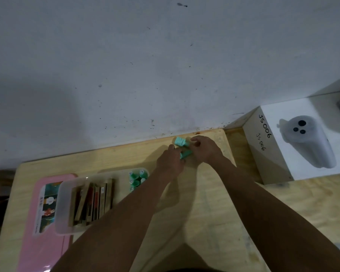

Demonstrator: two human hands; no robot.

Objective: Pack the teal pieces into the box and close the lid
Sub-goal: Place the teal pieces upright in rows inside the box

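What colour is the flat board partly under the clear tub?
Pink board, clearest in the head view.

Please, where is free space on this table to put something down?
Bare wood between the right forearm and the white box, and along the wall behind the clear container. Crowded: container overlapping pink tray at left; left hand and right hand hold the teal box.

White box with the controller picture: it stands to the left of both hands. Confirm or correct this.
Not left. The white box with the controller picture stands to the right of both hands, the left hand and the right hand, as the head view shows.
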